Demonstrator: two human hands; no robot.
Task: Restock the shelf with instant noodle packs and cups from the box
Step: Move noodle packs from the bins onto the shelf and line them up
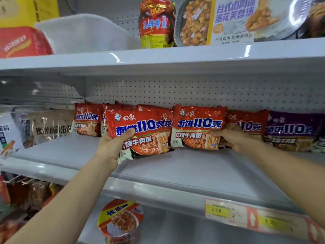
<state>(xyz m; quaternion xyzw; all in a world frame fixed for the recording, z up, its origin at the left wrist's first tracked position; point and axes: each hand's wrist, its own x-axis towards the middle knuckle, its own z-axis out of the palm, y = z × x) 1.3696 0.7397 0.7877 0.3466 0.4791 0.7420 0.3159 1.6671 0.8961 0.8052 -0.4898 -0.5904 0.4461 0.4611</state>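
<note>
Crinkly red noodle packs, both hands gripping, smooth shelf

On the middle shelf a row of noodle packs stands upright along the back panel. The left hand holds one pack by its lower left corner, tilted, in front of the packs behind it. Just to its right, the right hand holds a second pack by its lower right edge, its base on the shelf. Right of that stand two more packs. At the far left lie bags. A jar stands on the upper shelf, a tray to its right. A cup sits below, and a price tag on the middle shelf's front edge.
</note>
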